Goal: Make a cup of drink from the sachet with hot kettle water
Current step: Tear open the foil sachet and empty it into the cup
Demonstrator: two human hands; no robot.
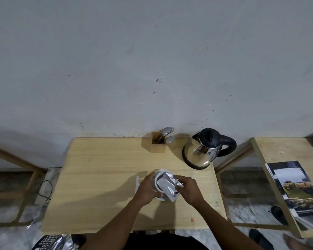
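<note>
A white cup (158, 177) stands on a white saucer (161, 198) near the middle of the wooden table (101, 177). My left hand (147, 191) wraps around the cup's left side. My right hand (189, 190) pinches a silver sachet (167, 185) by one end and holds it tilted over the cup's mouth. Whether powder is falling I cannot tell. A steel kettle (201, 151) with a black lid and handle stands at the table's far right corner.
A wooden holder (158, 144) with spoons and a fork stands at the back edge beside the kettle. A small white strip (137, 183) lies left of the cup. A second table (282, 152) with magazines is on the right. A black cable (46, 191) lies on the floor at left.
</note>
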